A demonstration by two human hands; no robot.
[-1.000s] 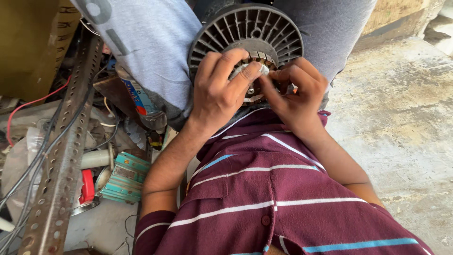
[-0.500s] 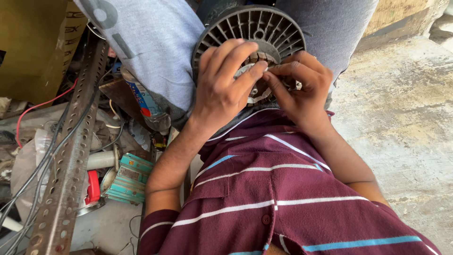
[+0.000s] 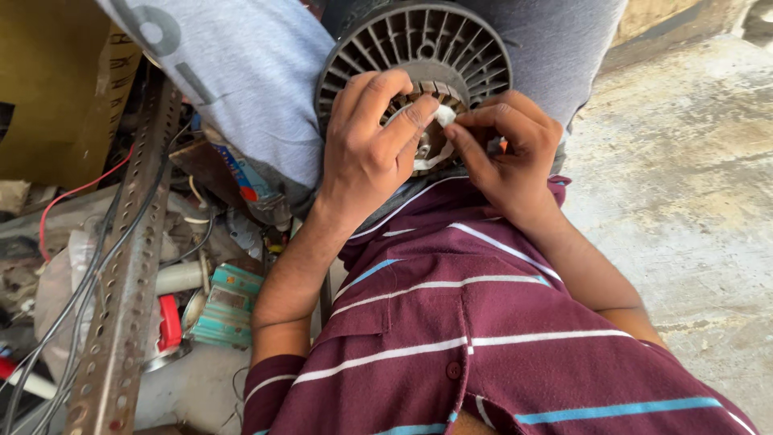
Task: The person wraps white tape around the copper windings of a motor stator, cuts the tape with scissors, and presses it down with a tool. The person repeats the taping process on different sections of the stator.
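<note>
Since the earlier pictures, both hands have drawn closer over the hub, and a small white wad of cloth or paper (image 3: 444,115) now shows between the fingertips where only the fingers showed before.

That wad sits at the centre of the round grey slotted motor housing (image 3: 419,56), which lies in the lap at 12 o'clock, wedged against grey trousers (image 3: 555,48), likely so it cannot roll while the fingers work. The left hand (image 3: 372,145) is spread over the housing's face from 7 o'clock, its index fingertip pressing on the wad, the thumb hidden; it seems to steady the part as much as grip. The right hand (image 3: 507,149) comes in from 4 o'clock and pinches the wad between thumb and forefinger, the other fingers curled. Copper-coloured windings (image 3: 403,101) show through the slots just beside the fingers.

A maroon shirt with white and blue stripes (image 3: 451,338) fills the foreground. At 9 o'clock lies clutter: a perforated steel angle bar (image 3: 125,266), a red wire (image 3: 80,193), a teal box (image 3: 229,306) and a pale grey printed cloth (image 3: 241,89). Bare concrete floor (image 3: 692,201) is at 3 o'clock.
</note>
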